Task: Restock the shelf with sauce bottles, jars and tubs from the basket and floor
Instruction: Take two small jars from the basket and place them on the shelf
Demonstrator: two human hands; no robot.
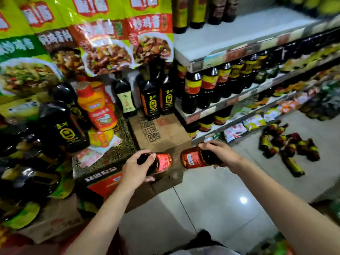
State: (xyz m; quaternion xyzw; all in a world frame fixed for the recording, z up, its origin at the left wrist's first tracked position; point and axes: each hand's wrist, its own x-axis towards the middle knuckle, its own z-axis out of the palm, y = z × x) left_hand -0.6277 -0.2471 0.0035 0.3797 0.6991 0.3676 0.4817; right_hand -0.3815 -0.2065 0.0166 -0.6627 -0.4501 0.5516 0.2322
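Observation:
My left hand (136,167) grips a dark-lidded sauce jar with a red label (162,162) by its lid end, held sideways. My right hand (219,153) holds a second red-labelled sauce jar (193,159) the same way, its base pointing left toward the first jar. Both jars hover in front of a brown cardboard box (161,133). The shelf unit (230,50) rises at the upper right; its top white board is mostly bare, and the row below is lined with dark sauce bottles (207,85). Several small dark bottles (288,146) lie scattered on the floor at the right.
Tall dark bottles (152,100) stand on the cardboard box, with an orange-red squeeze bottle (99,105) to their left. Stacked cartons and bottle packs (60,126) fill the left side. Snack packets (253,122) line the lowest shelf. The grey tiled floor (220,199) lies below my arms.

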